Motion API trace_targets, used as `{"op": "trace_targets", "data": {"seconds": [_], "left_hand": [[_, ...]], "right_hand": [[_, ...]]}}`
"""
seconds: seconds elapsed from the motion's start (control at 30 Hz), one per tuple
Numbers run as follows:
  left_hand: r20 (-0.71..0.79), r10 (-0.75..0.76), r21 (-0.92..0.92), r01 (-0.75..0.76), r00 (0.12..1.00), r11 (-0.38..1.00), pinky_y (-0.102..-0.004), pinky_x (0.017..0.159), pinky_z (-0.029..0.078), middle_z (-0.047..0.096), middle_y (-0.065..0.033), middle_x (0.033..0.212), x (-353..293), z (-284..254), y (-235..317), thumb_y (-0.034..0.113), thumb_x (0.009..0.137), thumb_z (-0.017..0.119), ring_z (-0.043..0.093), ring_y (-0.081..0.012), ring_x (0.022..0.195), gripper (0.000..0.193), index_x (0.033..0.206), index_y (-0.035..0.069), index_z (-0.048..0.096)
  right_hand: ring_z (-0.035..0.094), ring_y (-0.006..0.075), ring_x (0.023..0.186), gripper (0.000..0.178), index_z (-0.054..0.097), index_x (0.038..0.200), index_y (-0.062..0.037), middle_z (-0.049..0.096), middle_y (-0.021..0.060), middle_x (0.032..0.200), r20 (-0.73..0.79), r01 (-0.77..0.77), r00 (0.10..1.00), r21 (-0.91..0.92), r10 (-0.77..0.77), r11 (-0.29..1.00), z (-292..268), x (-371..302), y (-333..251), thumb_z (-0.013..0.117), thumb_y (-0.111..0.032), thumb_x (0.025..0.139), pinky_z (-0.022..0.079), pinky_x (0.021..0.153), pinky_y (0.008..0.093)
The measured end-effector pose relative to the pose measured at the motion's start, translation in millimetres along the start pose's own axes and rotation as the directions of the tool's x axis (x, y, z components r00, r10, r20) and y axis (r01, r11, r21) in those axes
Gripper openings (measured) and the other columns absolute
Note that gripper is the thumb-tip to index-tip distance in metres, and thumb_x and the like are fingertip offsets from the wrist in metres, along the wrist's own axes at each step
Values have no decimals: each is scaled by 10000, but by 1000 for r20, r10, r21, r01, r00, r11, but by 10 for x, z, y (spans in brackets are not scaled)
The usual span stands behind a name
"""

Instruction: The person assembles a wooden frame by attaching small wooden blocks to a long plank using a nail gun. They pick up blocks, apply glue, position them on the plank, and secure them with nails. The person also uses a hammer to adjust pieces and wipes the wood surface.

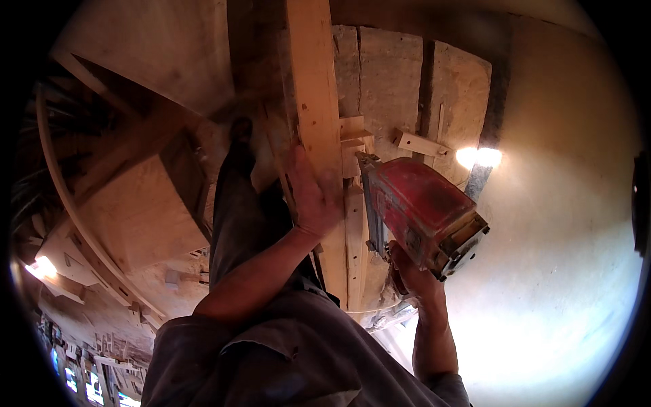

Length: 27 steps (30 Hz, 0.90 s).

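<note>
The right grip is closed around the handle of a red power tool, whose body rises ahead of that grip, tipped so that its flat base faces the left grip. The left grip is open, laid on a long wooden beam that runs ahead of it and back toward the body. Good handling here likely means a firm right wrist against the tool's bulk, steady left pressure on the beam, and left fingers well clear of the base. Just right of the left grip, small wood blocks and a holed strip sit beside the beam; the base could snag on them. Whether the tool touches them, I cannot tell.
</note>
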<state>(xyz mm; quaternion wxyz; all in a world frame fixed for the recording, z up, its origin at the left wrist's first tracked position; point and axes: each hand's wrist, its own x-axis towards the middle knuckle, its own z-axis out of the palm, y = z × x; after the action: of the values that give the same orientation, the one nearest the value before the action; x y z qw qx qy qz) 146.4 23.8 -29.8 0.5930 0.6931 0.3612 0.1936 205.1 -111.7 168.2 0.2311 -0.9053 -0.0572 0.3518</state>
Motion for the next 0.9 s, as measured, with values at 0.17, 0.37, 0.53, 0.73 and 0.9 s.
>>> {"op": "trace_targets", "data": {"seconds": [0.17,0.37,0.53,0.73,0.9], "left_hand": [[8,12,4,-12,1000,1000,-512,1166,271,365,-311,1490,37,3,-11,116,973,500,373,-487,1360,608,1493,-101,272],[30,-31,81,28,999,996,-492,1160,280,386,-311,1460,-52,-10,-18,106,956,520,377,-488,1351,635,1498,-109,269],[66,-42,-22,44,997,999,-484,1175,265,371,-326,1468,55,-27,103,112,963,512,365,-474,1370,648,1498,-139,245],[63,-18,104,11,998,995,-414,1202,233,311,-269,1536,-98,20,-87,219,1063,454,329,-361,1437,664,1551,-108,144],[88,-83,33,81,993,996,-408,1213,224,257,-271,1582,-77,23,-15,208,1058,460,300,-357,1462,684,1559,-104,114]], "right_hand": [[614,145,914,215,633,1161,-50,664,52,1003,4,189,981,-201,-192,961,-13,12,60,642,-80,948,489,736,314],[633,220,984,200,648,1168,-47,677,89,1034,71,231,973,-212,-220,950,-156,54,330,623,-90,973,511,842,359],[591,193,896,52,621,982,-52,638,41,943,37,246,969,-135,-243,960,-113,18,572,620,-102,971,481,769,335],[462,177,332,170,560,713,-60,486,40,508,-56,-313,937,313,346,897,-53,-388,445,611,-76,875,366,339,341],[651,249,609,104,653,891,-5,657,110,718,-309,-338,878,144,367,930,126,-865,969,641,-101,852,491,541,398]]}}
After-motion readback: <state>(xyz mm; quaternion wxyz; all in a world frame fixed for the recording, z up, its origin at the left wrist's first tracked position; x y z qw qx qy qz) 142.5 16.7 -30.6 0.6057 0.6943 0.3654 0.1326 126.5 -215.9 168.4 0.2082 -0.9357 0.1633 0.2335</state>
